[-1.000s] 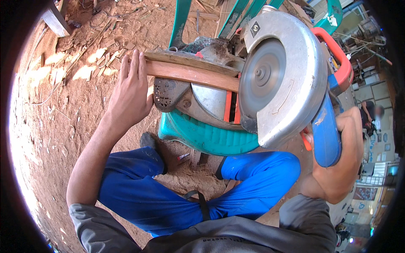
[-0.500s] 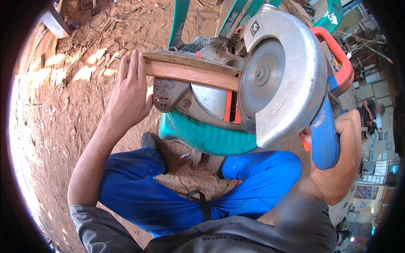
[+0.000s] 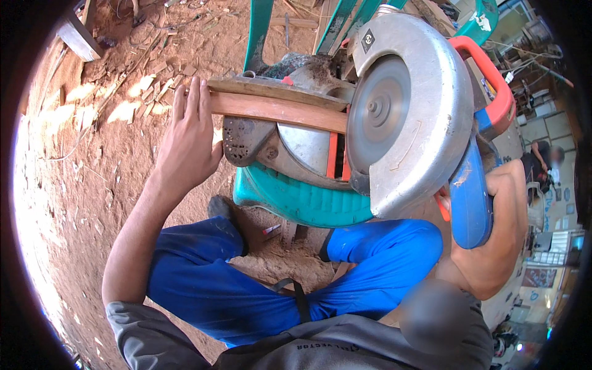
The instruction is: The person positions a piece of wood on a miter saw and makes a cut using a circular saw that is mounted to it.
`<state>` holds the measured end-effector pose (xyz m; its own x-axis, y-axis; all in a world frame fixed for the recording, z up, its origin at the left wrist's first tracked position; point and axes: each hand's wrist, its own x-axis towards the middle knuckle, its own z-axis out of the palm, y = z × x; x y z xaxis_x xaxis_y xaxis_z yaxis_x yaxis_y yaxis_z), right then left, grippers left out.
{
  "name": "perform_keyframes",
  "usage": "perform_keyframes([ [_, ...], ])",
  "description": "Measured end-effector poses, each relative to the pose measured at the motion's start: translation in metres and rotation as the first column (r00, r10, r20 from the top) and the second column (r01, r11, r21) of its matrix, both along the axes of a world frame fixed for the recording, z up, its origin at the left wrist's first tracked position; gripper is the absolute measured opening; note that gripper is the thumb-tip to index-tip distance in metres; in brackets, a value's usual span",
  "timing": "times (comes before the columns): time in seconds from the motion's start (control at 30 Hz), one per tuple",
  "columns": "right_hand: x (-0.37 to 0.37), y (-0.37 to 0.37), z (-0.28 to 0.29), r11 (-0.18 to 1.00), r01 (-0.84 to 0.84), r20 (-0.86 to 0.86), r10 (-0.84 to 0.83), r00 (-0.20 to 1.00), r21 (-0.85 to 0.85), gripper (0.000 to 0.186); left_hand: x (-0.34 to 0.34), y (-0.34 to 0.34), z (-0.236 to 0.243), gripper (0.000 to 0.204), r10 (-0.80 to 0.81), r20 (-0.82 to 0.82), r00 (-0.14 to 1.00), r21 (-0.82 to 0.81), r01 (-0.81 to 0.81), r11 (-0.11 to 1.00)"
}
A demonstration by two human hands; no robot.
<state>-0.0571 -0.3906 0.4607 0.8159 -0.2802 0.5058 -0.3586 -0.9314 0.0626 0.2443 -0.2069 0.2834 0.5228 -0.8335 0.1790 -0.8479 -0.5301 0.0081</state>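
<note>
My left hand lies with straight fingers and the thumb apart against the left end of a reddish wooden strip. The strip rests along a rough wooden backing board on the miter saw's base, and its right end reaches the blade. Under a dented grey guard, the round blade looks blurred, as if spinning. My right hand is wrapped round the saw's blue handle, which hides most of its fingers. A bit of orange-red trigger shows beside the handle.
The saw stands on a green plastic chair, close before my bent knees in blue trousers. Wood offcuts litter the dirt floor at the left. A red carry handle arches behind the guard. Far right, another person is near shelves.
The whole scene shifts only slightly in view. Both hands keep their places on the strip and the saw handle, and the blade stays blurred.
</note>
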Motion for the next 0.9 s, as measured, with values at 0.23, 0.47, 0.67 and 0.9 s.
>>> perform_keyframes([
  [0.23,-0.0004,-0.0021,0.0001,1.000,-0.025,-0.009,0.025,1.000,-0.008,0.024,0.0006,0.0004,-0.0004,0.099,-0.021,0.007,1.000,-0.006,0.021,1.000],
  [0.47,0.0004,0.0002,-0.0051,1.000,0.002,0.031,-0.001,1.000,-0.011,0.025,0.0016,0.0003,-0.0007,0.099,-0.034,-0.001,0.999,-0.030,0.034,0.999],
  [0.67,-0.0004,-0.0001,-0.0059,1.000,0.015,0.031,-0.015,0.999,-0.015,0.024,0.0024,0.0006,-0.0020,0.099,-0.022,0.000,1.000,-0.028,0.022,0.999],
  [0.9,-0.0017,0.0001,-0.0077,1.000,0.013,0.041,-0.012,0.999,-0.018,0.024,0.0032,0.0014,-0.0030,0.100,-0.028,0.017,0.999,-0.018,0.028,0.999],
])
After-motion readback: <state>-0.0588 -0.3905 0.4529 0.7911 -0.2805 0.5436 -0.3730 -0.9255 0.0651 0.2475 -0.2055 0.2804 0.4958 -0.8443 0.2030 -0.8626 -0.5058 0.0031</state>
